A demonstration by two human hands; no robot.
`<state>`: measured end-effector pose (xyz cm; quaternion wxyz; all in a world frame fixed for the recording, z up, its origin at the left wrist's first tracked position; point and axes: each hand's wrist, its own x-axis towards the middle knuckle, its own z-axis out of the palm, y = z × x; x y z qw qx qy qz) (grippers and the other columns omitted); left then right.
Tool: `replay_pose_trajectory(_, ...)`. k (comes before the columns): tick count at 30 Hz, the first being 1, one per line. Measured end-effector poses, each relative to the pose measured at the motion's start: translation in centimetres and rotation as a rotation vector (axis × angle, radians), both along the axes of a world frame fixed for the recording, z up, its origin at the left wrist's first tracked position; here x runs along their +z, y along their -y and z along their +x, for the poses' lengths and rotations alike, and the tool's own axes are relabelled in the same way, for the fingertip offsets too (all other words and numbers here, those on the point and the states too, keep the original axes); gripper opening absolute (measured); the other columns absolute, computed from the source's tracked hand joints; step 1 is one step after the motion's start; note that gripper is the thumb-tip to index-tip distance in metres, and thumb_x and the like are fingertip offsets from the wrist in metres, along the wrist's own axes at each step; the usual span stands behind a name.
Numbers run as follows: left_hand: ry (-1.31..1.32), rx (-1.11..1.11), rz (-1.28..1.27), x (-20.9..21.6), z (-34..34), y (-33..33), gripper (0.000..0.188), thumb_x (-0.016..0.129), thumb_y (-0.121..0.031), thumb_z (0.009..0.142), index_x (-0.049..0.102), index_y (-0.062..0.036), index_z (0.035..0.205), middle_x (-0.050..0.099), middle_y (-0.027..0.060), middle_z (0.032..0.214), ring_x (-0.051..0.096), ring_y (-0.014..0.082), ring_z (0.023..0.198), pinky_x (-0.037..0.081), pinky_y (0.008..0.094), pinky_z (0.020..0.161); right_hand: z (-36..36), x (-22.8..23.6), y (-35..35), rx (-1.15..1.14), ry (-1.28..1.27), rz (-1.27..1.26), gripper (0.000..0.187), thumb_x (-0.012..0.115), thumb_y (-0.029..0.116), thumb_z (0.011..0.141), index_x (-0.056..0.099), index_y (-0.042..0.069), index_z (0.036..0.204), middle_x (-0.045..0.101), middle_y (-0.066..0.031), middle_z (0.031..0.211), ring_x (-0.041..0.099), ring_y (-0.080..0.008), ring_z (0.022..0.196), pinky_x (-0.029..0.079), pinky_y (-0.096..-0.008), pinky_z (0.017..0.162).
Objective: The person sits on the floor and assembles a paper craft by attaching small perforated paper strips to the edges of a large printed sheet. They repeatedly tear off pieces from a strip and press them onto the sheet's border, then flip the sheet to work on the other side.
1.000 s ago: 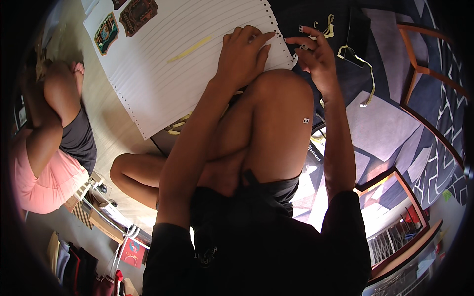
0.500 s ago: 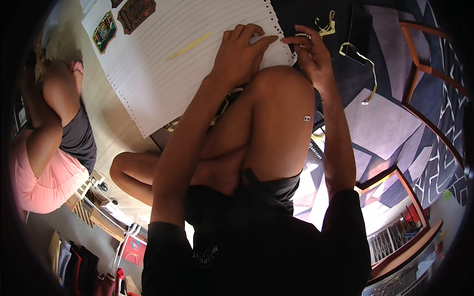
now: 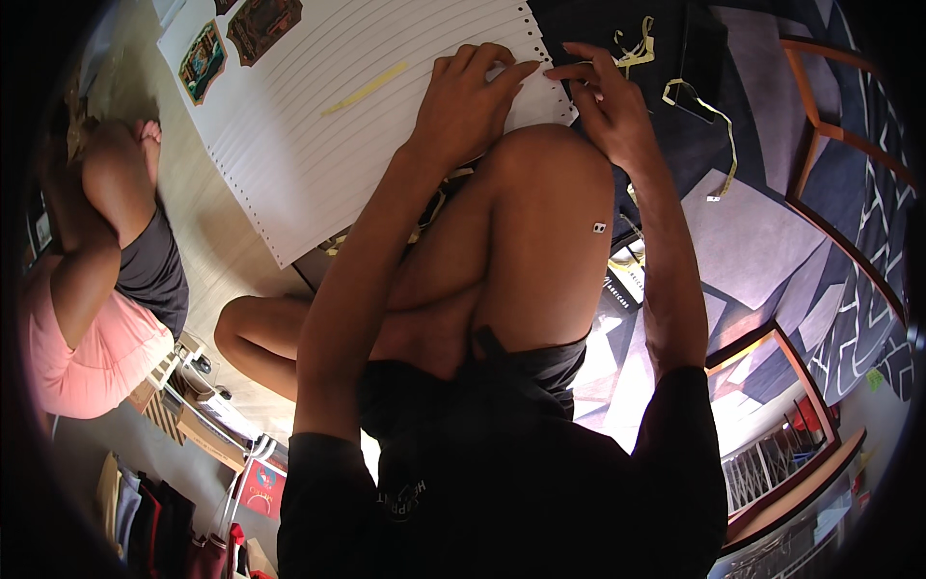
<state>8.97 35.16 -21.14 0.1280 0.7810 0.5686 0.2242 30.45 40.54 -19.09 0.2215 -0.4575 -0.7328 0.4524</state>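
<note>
My left hand (image 3: 470,101) is over the right part of a large lined sheet (image 3: 289,145) with punched edges. Its fingers are curled and its thumb points right; anything small in its grasp is hidden. Facing it at the sheet's punched right edge is my right hand (image 3: 610,106). Its index finger stretches toward the left thumb, another finger is raised, and its thumb stands apart. Just beyond this hand lies a tangled yellow strip (image 3: 637,56). A short yellow strip (image 3: 365,89) rests on the sheet, left of my left hand.
Dark ornate labels (image 3: 262,31) and a green-gold one (image 3: 203,63) lie on the sheet's far left. A black flat object (image 3: 700,63) and a long yellow tape (image 3: 730,145) are on the patterned rug (image 3: 752,232) to the right. Another person's legs (image 3: 116,183) are at left.
My right hand's fingers have spread, with one finger lifted and the index shifted slightly left. The left hand has barely moved, and the strips lie as before.
</note>
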Motion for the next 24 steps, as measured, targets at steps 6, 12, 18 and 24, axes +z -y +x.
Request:
replay_pose_trajectory(6,-0.056,-0.02,0.003,0.1,-0.1,0.0,0.034,0.064,-0.012,0.092,0.069,-0.0211,0.125,0.06,0.0012,0.113,0.056,0.0211,0.106,0.041,0.0392,0.087,-0.1,0.8,-0.3,0.103,0.131,0.147,0.043,0.053,0.001,0.089,0.048,0.007,0.131,0.075,-0.0115,0.104,0.071,-0.0336,0.077,0.057,-0.0432,0.069)
replay_pose_trajectory(12,-0.087,-0.037,-0.029,0.7,0.0,0.0,0.045,0.065,-0.008,0.085,0.069,-0.0237,0.127,0.059,0.0018,0.117,0.056,0.0218,0.108,0.042,0.039,0.091,-0.4,1.8,-0.6,0.215,0.334,0.237,0.044,0.056,0.002,0.087,0.046,0.007,0.13,0.074,-0.0136,0.1,0.071,-0.0368,0.079,0.057,-0.0474,0.069)
replay_pose_trajectory(18,-0.133,-0.053,-0.05,0.9,0.0,0.0,0.051,0.065,-0.007,0.083,0.067,-0.0282,0.129,0.059,0.0032,0.119,0.056,0.0218,0.109,0.042,0.0393,0.091,-0.6,2.1,-0.8,0.226,0.482,0.301,0.045,0.059,0.005,0.085,0.048,0.006,0.129,0.073,-0.0161,0.092,0.07,-0.0369,0.08,0.056,-0.0477,0.07)
replay_pose_trajectory(24,-0.313,-0.102,-0.025,0.9,0.1,0.0,0.058,0.064,-0.011,0.083,0.061,-0.0321,0.137,0.056,0.0047,0.119,0.055,0.0212,0.11,0.043,0.0408,0.088,0.0,1.2,-1.4,-0.077,0.169,0.208,0.035,0.065,0.007,0.085,0.06,0.002,0.119,0.074,-0.0147,0.09,0.071,-0.0294,0.074,0.057,-0.0373,0.068)
